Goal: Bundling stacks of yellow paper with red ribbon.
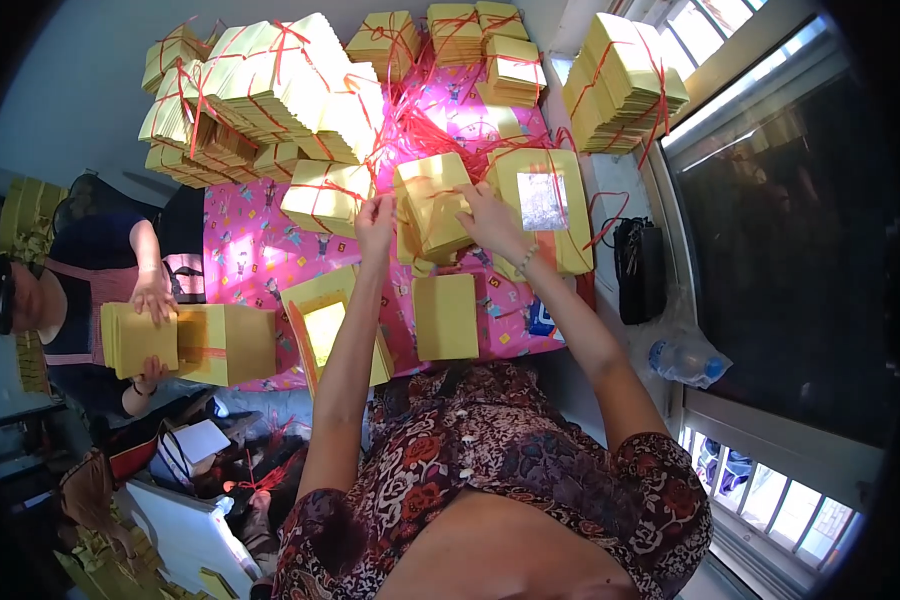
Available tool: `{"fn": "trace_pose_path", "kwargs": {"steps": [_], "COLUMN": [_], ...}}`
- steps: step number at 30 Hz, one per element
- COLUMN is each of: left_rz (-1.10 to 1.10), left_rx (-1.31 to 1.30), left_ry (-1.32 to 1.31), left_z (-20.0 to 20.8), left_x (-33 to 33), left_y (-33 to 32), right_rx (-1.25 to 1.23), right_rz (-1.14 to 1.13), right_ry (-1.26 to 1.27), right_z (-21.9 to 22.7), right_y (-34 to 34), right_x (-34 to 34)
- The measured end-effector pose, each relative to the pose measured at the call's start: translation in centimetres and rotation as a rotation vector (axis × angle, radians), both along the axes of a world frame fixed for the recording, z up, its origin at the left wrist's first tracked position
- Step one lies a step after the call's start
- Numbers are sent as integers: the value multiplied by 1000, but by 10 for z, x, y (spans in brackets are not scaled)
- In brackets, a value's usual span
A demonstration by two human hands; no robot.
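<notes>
In front of me a thick stack of yellow paper (428, 200), perhaps envelopes, lies on the pink patterned tablecloth (245, 262). Faint red ribbon shows across its top. My left hand (375, 224) is beside the stack's left side, fingers pinched together; whatever they grip is too small to make out. On the right edge of the same stack, my right hand (492, 222) rests with thumb and fingers apart. A ribbon-tied bundle (322, 198) sits just left of my left hand. Closer to me lies a smaller yellow stack (446, 318).
Tall tied bundles (270, 85) fill the back left, and another (620, 85) stands by the window. Loose red ribbons (420, 125) tangle behind my hands. At left a co-worker (95, 290) handles yellow paper. A plastic bottle (685, 360) and black case (638, 270) lie right.
</notes>
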State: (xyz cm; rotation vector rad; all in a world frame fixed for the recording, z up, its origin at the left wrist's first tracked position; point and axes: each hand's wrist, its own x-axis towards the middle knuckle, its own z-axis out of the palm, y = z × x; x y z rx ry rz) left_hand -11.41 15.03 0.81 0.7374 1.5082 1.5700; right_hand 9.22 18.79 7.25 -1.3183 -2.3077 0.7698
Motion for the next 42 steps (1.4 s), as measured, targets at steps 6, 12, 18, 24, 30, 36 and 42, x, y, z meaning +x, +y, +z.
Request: {"fn": "trace_pose_path", "kwargs": {"steps": [6, 12, 18, 24, 30, 36, 42], "left_rz": [-15, 59, 37, 161, 322, 116, -4], "left_rx": [21, 92, 117, 81, 27, 66, 122], "left_ry": [-124, -58, -308, -485, -565, -100, 149], "left_z": [46, 61, 62, 52, 54, 70, 84], "left_x": [-4, -21, -33, -48, -41, -24, -2], "left_y": [-6, -13, -11, -6, -6, -4, 3], "right_rx": [149, 292, -478, -730, -747, 711, -19], "right_rz": [75, 64, -556, -552, -572, -409, 120], "right_ry": [18, 107, 760, 918, 903, 228, 293], "right_z": [-10, -29, -25, 1, 4, 58, 28], "right_y": [23, 43, 73, 90, 92, 47, 2], "right_x": [-27, -35, -25, -1, 1, -21, -74]}}
